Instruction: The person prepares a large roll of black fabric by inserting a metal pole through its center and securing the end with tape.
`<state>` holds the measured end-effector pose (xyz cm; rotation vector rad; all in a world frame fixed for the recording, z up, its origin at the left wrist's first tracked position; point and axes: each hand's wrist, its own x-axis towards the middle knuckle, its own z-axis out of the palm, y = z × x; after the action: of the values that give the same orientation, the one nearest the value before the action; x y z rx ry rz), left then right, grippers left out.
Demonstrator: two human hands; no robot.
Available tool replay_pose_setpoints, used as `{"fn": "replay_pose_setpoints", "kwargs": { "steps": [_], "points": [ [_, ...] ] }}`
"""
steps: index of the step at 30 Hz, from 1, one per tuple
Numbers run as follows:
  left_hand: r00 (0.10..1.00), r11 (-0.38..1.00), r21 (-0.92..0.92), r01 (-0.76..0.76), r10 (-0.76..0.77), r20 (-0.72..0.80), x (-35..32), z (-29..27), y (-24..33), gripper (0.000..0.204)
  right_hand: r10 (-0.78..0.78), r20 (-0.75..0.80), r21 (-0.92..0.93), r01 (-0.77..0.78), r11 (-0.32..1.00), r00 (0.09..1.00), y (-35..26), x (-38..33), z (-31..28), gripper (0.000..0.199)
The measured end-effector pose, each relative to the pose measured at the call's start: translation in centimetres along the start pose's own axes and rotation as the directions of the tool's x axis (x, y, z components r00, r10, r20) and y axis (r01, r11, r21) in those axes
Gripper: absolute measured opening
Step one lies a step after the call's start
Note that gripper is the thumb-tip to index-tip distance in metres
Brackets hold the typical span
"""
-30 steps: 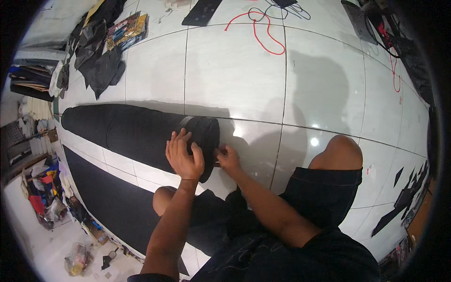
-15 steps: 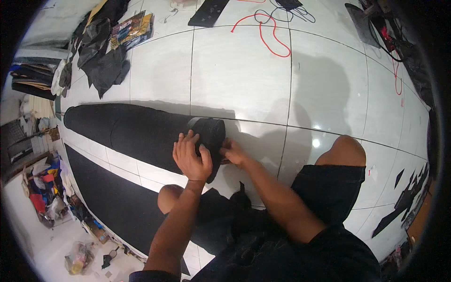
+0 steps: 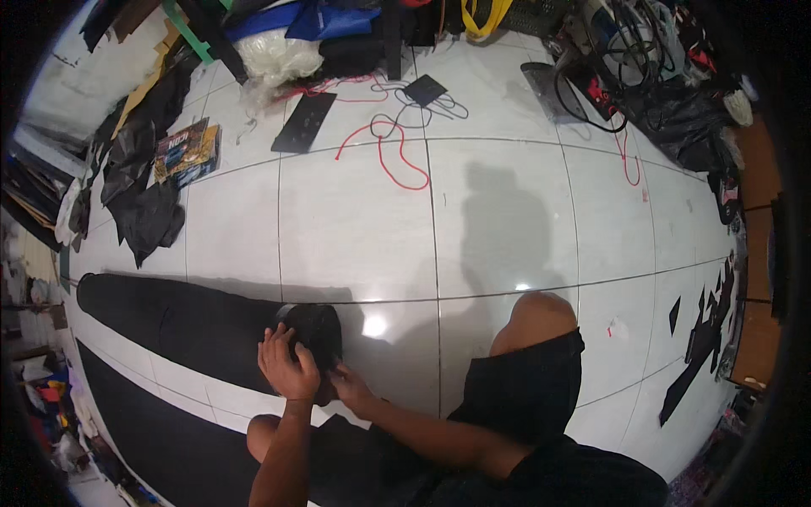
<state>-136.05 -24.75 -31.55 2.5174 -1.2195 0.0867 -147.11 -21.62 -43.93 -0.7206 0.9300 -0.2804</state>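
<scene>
The view has tipped outward, while the left hand [image 3: 289,365] stays spread-fingered over the right end of the long black cloth roll [image 3: 203,332] on white tile floor [image 3: 355,228]. The right hand [image 3: 350,392] curls its fingers at that end, hold unclear; handling seems unbroken. Beyond the roll, floor opens toward a thin red cord [image 3: 382,160]; a flat black cloth strip [image 3: 160,448] lies nearside.

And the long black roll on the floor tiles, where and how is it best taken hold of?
Grip the black roll probably by its right end, from the person's side, left hand on top, right hand at the rim: it lies on its side, and that round end is nearer.
</scene>
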Motion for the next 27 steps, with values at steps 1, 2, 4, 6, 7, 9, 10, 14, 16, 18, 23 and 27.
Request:
{"fn": "replay_pose_setpoints", "kwargs": {
  "steps": [1, 2, 4, 6, 7, 9, 10, 14, 16, 18, 23, 27],
  "points": [
    [1.0, 1.0, 0.009, 0.008, -0.008, 0.01, 0.1, -0.1, 0.0, 0.029, -0.018, 0.008, 0.05, 0.018, 0.999, 1.0, 0.2, 0.0, 0.3, 0.052],
    [1.0, 1.0, 0.003, 0.025, -0.025, 0.013, -0.3, -0.2, -0.9, 0.031, 0.069, 0.094, 0.038, -0.073, 0.997, 0.993, -1.9, -0.7, -0.1, 0.052],
    [1.0, 1.0, 0.013, 0.025, -0.025, -0.006, -0.4, -0.1, -1.0, 0.031, 0.168, 0.161, -0.081, -0.157, 0.984, 0.973, -3.6, -0.6, -0.5, 0.054],
    [1.0, 1.0, 0.023, 0.014, -0.014, -0.019, -0.3, -0.1, -0.7, 0.031, 0.177, 0.169, -0.152, -0.152, 0.977, 0.97, -3.5, 0.1, -1.3, 0.054],
    [1.0, 1.0, 0.017, 0.018, -0.017, -0.023, -0.5, -0.2, -0.7, 0.031, 0.204, 0.177, -0.227, -0.162, 0.96, 0.963, -3.9, 0.1, -1.6, 0.055],
    [1.0, 1.0, -0.006, 0.018, -0.018, -0.021, -1.2, 0.0, 0.0, 0.032, 0.232, 0.225, -0.299, -0.16, 0.941, 0.946, -3.1, 1.5, -3.4, 0.038],
    [0.999, 1.0, -0.006, 0.007, -0.008, -0.033, -1.5, 0.1, -0.3, 0.033, 0.25, 0.29, -0.363, -0.135, 0.922, 0.924, -2.9, 2.4, -3.5, 0.023],
    [0.998, 0.999, -0.014, 0.032, -0.032, -0.051, -3.2, -1.2, -2.2, 0.035, 0.433, 0.475, 0.429, -0.631, 0.646, 0.766, -3.3, -2.2, -1.5, 0.008],
    [0.998, 0.999, -0.024, 0.037, -0.038, -0.058, -3.9, -1.1, -1.1, 0.035, 0.397, 0.521, 0.485, -0.644, 0.592, 0.756, -1.1, -0.4, -4.5, 0.006],
    [0.997, 0.999, -0.044, 0.015, -0.019, -0.073, -4.0, -1.2, -1.5, 0.035, 0.338, 0.529, 0.565, -0.62, 0.545, 0.778, -0.3, -0.2, -3.9, 0.012],
    [0.996, 0.998, -0.019, 0.052, -0.053, -0.073, -6.1, -2.1, -3.1, 0.038, 0.469, 0.412, 0.234, -0.588, 0.774, 0.781, -1.6, -2.1, -2.3, 0.03],
    [0.994, 0.996, -0.071, 0.054, -0.06, -0.088, -6.0, -1.8, -2.8, 0.042, 0.325, 0.319, 0.122, -0.378, 0.918, 0.89, 0.8, -1.0, -3.8, 0.044]
  ]
}}
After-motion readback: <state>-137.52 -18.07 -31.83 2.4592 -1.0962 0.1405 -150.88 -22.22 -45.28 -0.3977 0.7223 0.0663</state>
